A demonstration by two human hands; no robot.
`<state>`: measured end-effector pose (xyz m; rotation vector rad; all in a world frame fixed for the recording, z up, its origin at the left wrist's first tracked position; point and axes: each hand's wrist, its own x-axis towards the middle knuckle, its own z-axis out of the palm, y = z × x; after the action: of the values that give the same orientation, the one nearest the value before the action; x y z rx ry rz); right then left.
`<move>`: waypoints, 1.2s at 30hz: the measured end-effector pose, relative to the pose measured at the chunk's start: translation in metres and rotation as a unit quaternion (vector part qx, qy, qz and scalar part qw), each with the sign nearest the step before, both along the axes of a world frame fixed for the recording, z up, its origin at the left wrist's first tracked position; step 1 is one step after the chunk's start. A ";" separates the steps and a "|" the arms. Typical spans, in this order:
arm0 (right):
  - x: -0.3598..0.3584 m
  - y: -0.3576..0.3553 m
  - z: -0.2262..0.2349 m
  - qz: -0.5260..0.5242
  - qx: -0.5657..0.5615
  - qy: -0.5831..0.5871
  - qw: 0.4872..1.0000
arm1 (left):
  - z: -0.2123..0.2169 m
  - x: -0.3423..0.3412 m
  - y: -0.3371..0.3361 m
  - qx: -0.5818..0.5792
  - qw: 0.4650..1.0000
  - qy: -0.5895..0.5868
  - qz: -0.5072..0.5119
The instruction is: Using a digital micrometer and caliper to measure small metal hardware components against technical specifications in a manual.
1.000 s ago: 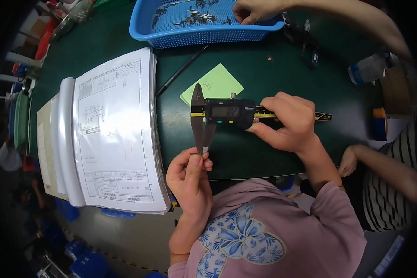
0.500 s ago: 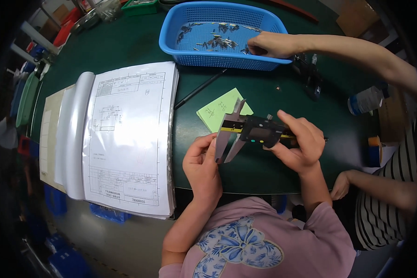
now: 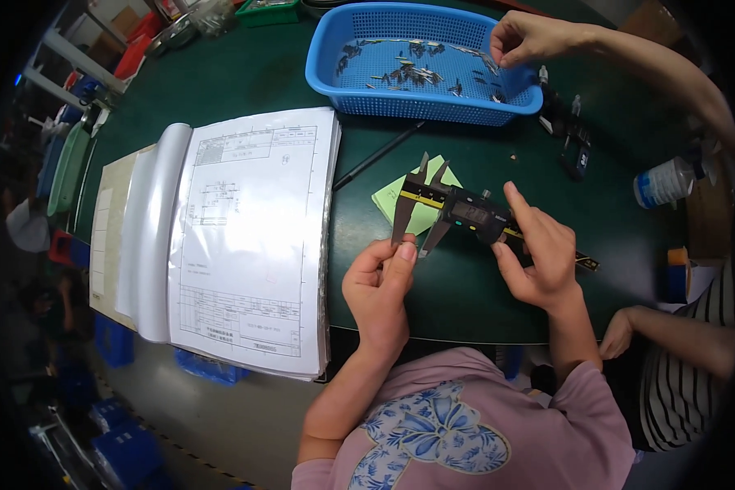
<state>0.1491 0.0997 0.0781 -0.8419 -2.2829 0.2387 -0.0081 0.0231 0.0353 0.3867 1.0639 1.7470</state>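
My right hand point(image 3: 543, 260) holds a black digital caliper point(image 3: 469, 214) by its slider and beam, thumb under the display and index finger stretched out along the top. The caliper's jaws point(image 3: 423, 214) stand apart above a light green note pad point(image 3: 420, 216). At the tip of the fixed jaw, my left hand point(image 3: 381, 286) is closed in a pinch of thumb and index finger. Whatever lies between those fingertips is too small or hidden to name. Left of it lies an open binder point(image 3: 249, 269) showing a technical drawing in a clear sleeve.
A blue plastic basket point(image 3: 425, 104) of small dark and light pieces stands at the back, with another person's hand point(image 3: 535, 39) at its right side. A black pen point(image 3: 380, 155), a clear bottle point(image 3: 664, 182) and a tape roll point(image 3: 678, 275) lie around. That person's other hand point(image 3: 616, 333) rests near the table edge.
The caliper's jaws have opened wider, and my left fingertips show more clearly below them. The other person's hand has lifted out of the basket toward its right rim. The view has shifted slightly.
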 end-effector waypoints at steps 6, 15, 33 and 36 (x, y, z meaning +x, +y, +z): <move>-0.001 0.000 -0.002 -0.007 0.001 -0.028 1.000 | -0.001 -0.003 -0.001 0.009 1.000 -0.012 -0.007; 0.000 0.006 -0.015 -0.010 0.042 0.031 0.999 | 0.000 -0.002 -0.001 -0.002 1.000 0.004 -0.005; 0.002 0.006 -0.019 -0.005 0.009 0.027 1.000 | -0.004 -0.007 -0.003 0.013 0.999 -0.019 -0.039; 0.000 0.004 -0.014 -0.009 0.001 -0.004 1.000 | -0.005 -0.007 -0.003 0.014 0.999 -0.018 -0.032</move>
<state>0.1495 0.1036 0.0636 -0.8643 -2.2813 0.2245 -0.0147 0.0203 0.0301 0.4006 0.9913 1.7069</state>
